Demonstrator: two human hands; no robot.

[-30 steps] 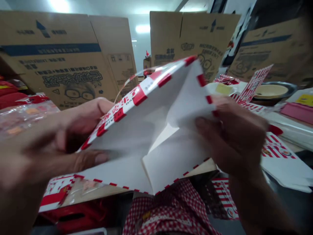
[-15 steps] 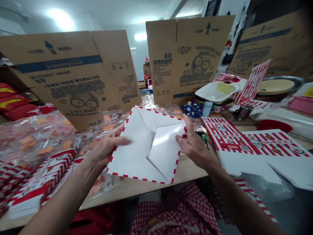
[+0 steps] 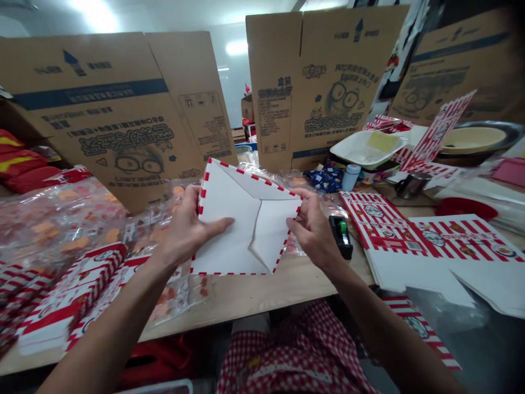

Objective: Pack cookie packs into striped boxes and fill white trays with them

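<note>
Now that the fingers have closed in, the left hand and right hand pinch the red-edged white paper, tilted up.

A light wooden surface runs across the view. At the left, clear plastic bags of orange-printed pieces lie heaped, with flat striped cartons in red and white along the near edge. At the right lie large striped cardboard sheets, and a small black-and-green gadget sits just beside them. Farther back are a white tray, a pale blue bottle, a metal cup and a red lid.
</note>
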